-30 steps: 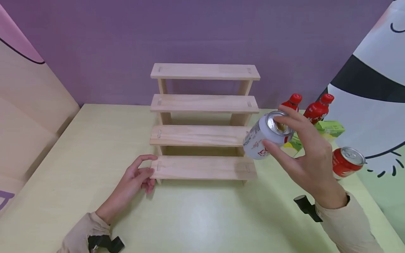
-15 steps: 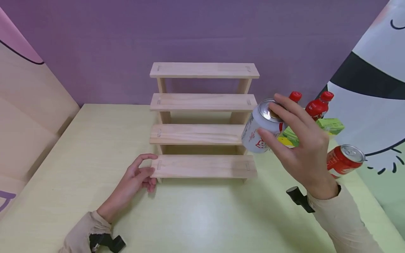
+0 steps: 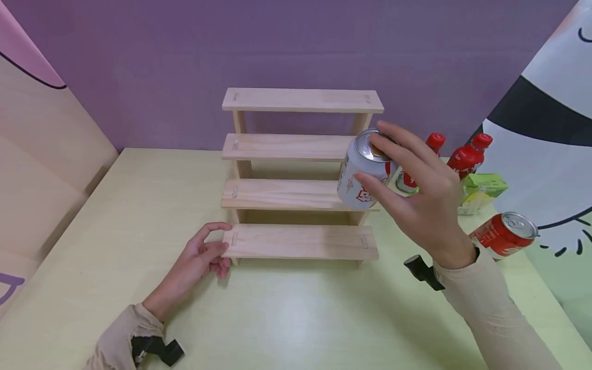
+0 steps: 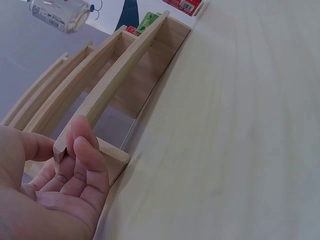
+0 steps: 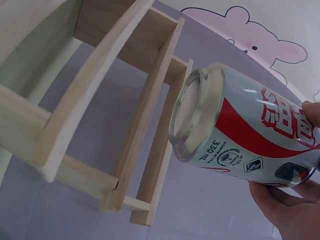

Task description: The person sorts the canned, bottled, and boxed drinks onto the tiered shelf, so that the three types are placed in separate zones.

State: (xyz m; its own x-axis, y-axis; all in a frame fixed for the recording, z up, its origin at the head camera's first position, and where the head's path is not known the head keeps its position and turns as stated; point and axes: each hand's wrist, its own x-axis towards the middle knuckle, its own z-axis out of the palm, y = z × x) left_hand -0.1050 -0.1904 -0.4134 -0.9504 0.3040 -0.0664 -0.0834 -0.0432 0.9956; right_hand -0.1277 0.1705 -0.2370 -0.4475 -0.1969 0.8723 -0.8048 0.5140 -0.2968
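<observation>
A pale wooden rack (image 3: 300,242) with stepped shelves stands on the table in the head view. At its lower left corner, my left hand (image 3: 196,262) pinches the end of the bottom shelf; the left wrist view shows thumb and fingers around that board (image 4: 107,82). My right hand (image 3: 421,190) grips a white drink can (image 3: 363,177) near its top and holds it tilted in the air, before the right ends of the middle shelves. In the right wrist view the can (image 5: 245,130) shows red characters and its base faces the rack.
Right of the rack stand two red-capped bottles (image 3: 467,154), a green drink carton (image 3: 483,190) and a red can (image 3: 504,234), partly behind my right wrist. A purple wall (image 3: 296,46) rises directly behind the rack.
My right hand has carried the white can leftward and up, from beside the rack to in front of its right side. The left hand has stayed on the bottom shelf.
</observation>
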